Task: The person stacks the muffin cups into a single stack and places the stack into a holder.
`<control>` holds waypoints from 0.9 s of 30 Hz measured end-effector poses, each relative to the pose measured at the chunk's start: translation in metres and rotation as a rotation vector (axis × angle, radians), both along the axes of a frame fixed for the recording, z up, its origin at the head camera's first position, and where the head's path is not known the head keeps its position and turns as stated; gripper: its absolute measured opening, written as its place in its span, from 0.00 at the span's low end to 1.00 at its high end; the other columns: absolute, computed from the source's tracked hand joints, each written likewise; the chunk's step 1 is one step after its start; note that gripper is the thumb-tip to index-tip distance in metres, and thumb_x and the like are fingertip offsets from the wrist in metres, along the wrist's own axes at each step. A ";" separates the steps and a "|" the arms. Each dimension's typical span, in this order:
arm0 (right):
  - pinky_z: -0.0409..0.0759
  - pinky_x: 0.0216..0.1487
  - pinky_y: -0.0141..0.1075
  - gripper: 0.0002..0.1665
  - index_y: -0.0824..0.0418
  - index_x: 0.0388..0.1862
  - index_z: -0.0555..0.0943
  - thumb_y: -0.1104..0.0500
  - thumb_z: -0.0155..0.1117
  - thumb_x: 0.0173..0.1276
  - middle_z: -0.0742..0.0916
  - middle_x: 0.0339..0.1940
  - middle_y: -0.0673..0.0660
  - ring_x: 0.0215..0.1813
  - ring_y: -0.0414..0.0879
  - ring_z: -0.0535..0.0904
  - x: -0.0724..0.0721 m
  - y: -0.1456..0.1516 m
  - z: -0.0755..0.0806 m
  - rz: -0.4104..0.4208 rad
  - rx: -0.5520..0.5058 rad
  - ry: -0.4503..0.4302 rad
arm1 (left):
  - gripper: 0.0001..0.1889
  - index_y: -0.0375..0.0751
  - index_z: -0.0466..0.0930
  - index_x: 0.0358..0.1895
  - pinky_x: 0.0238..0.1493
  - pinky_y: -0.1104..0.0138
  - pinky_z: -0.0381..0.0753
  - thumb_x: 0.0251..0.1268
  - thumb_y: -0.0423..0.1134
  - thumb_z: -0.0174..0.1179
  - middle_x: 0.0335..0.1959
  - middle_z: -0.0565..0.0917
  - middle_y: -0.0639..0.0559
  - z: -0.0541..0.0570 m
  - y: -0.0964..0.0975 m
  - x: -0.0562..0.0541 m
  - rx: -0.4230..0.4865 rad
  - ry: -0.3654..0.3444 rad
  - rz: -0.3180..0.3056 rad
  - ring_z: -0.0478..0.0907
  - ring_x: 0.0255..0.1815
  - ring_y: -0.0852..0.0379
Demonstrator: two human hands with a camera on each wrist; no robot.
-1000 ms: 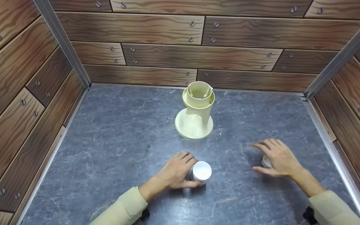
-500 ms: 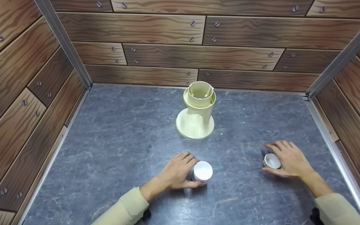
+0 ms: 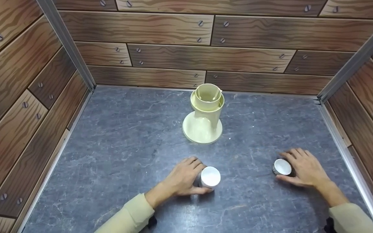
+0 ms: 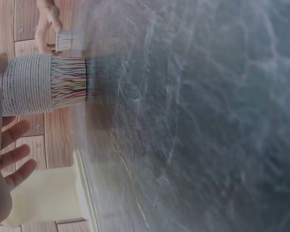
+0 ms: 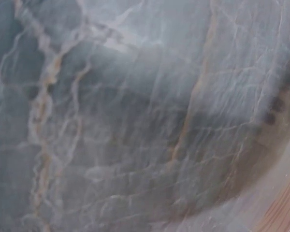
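My left hand [image 3: 184, 176] holds a stack of nested paper cups [image 4: 43, 83] standing upright on the table, thumb on the near side. In the left wrist view its white rims sit above a streaky coloured pattern, and the other fingers [image 4: 15, 155] spread loosely beside it. From the head view only the white inside of the top cup shows. To the right, a single patterned paper cup [image 3: 282, 167] stands upright with its mouth up. Around its right side sits my right hand [image 3: 304, 168], fingers and thumb apart in a loose arc. The right wrist view shows no hand.
Beyond the hands stands a pale yellow plastic holder [image 3: 202, 127] with a round base and an upright tube open at the top. The dark marbled table [image 3: 134, 136] is bounded by wood-patterned walls [image 3: 147, 29] at the back and both sides.
My right hand has drawn back to the right, uncovering the single paper cup, which stays where it stood. The left hand and its stack keep their place.
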State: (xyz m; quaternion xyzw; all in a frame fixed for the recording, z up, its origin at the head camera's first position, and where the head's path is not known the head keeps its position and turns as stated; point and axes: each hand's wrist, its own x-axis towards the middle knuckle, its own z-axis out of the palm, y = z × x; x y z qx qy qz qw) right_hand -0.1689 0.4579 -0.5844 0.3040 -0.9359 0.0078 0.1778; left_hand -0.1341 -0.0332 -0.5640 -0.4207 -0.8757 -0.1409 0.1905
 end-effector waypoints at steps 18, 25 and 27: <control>0.80 0.51 0.59 0.42 0.59 0.47 0.85 0.27 0.76 0.48 0.86 0.46 0.64 0.49 0.61 0.81 0.002 0.003 0.000 -0.040 -0.003 -0.011 | 0.36 0.51 0.81 0.53 0.55 0.65 0.83 0.57 0.77 0.64 0.46 0.85 0.58 0.002 0.000 -0.001 -0.019 0.005 0.003 0.80 0.51 0.59; 0.80 0.46 0.53 0.40 0.58 0.44 0.84 0.28 0.77 0.47 0.85 0.42 0.61 0.45 0.58 0.80 0.001 0.003 -0.003 -0.020 -0.007 0.023 | 0.36 0.51 0.81 0.54 0.53 0.65 0.83 0.56 0.77 0.65 0.46 0.85 0.58 0.001 0.000 0.000 -0.018 0.007 0.005 0.80 0.51 0.59; 0.80 0.47 0.53 0.40 0.58 0.44 0.84 0.28 0.76 0.47 0.85 0.42 0.61 0.45 0.58 0.80 0.000 0.002 -0.003 -0.020 -0.010 0.019 | 0.36 0.51 0.81 0.54 0.53 0.66 0.83 0.56 0.77 0.65 0.46 0.85 0.58 0.001 0.000 0.000 -0.015 0.016 0.005 0.80 0.51 0.59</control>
